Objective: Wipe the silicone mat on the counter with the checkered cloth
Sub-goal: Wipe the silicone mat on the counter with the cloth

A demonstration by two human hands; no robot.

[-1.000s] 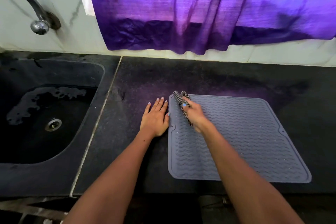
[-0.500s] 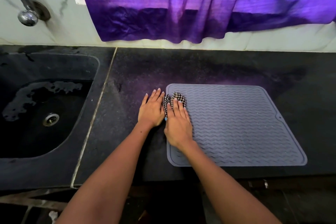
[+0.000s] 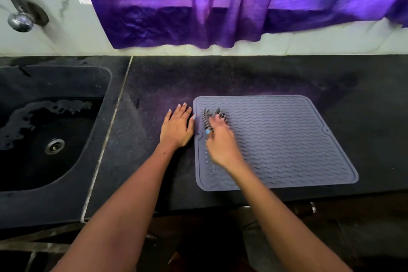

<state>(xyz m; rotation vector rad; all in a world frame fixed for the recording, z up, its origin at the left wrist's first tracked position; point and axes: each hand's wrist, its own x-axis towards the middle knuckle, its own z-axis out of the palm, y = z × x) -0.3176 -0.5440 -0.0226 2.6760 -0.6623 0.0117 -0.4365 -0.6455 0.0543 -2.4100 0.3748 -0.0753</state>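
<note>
**Cloth slides right across mat's far left corner**

Since half a second ago, the right hand has carried the cloth rightward, away from the mat's left edge, opening a gap between the two hands. Blurred with motion, it holds the bunched cloth against the grey mat, fingers curled over it. Left hand lies flat and spread on the dark table, thumb touching the mat's left rim, unmoved. Mat sits right of the sink.

R hand, blurry cloth on mat
</note>
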